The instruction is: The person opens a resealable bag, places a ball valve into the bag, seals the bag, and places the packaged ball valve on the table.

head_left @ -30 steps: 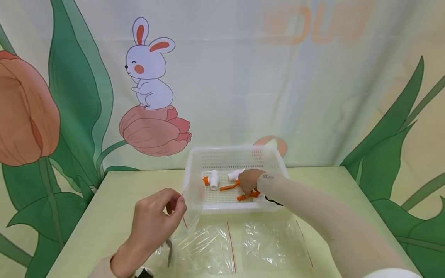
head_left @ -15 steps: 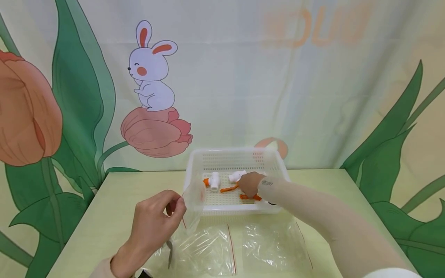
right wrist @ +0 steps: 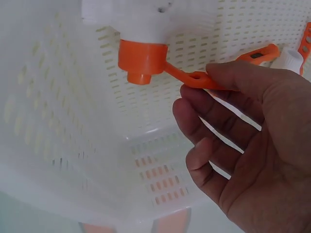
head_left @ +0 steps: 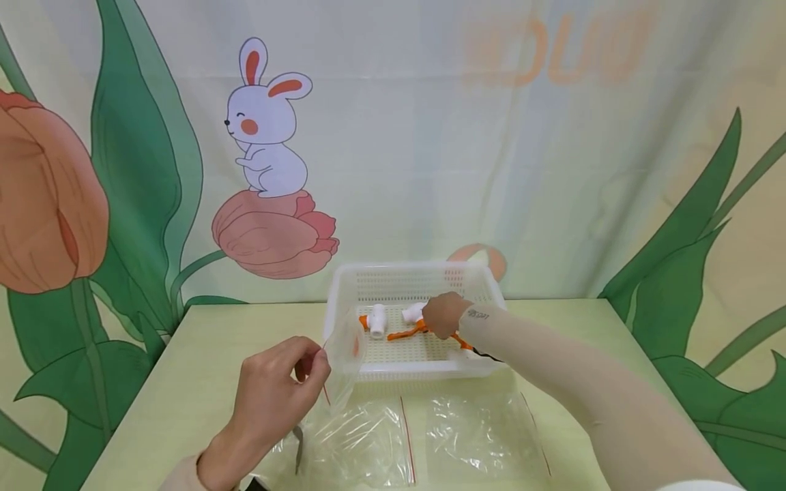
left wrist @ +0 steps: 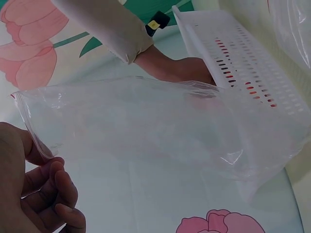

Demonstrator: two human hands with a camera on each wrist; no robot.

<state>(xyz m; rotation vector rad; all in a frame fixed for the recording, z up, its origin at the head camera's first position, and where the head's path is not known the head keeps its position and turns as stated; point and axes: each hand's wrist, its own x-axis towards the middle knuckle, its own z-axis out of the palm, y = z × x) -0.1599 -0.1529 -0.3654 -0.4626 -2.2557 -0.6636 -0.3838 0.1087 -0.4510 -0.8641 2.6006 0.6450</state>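
Note:
My left hand [head_left: 273,382] pinches the edge of a clear zip bag [left wrist: 141,126] between thumb and forefinger. The bag hangs upright, overlapping the basket's left side in the head view. My right hand [head_left: 443,315] reaches into the white plastic basket [head_left: 424,368]. In the right wrist view, its thumb and fingers pinch the orange lever of a white ball valve [right wrist: 150,19], whose body hangs off to one side. Another white valve [head_left: 377,322] with an orange handle lies on the basket floor at left, and a further valve [head_left: 413,314] is partly hidden behind my right hand.
Two flat clear zip bags, a left one [head_left: 359,443] and a right one [head_left: 485,436], lie on the table in front of the basket. A printed curtain [head_left: 393,170] hangs right behind the table.
My right hand has risen slightly in the basket, and the orange lever near it has shifted right and tilted. My left hand and its bag stay nearly still.

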